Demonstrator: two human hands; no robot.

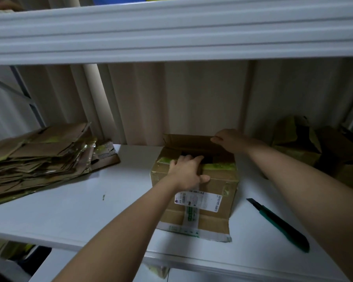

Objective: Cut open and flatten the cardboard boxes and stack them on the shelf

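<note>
A brown cardboard box [218,186] with green tape and a white shipping label stands on the white shelf [69,210], its top partly open. My left hand [186,171] grips the near top flap, fingers curled into the dark gap and thumb on the front face. At the box's far edge my right hand [230,140] holds the raised rear flap. A pile of flattened cardboard [39,157] lies at the shelf's left. To the right of the box a green and black utility knife [279,222] lies on the shelf, apart from both hands.
More crumpled cardboard boxes [306,147] sit at the back right of the shelf. The upper shelf's white beam [171,31] runs overhead close to the camera. A corrugated wall stands behind. A small scrap [103,197] lies on the shelf surface.
</note>
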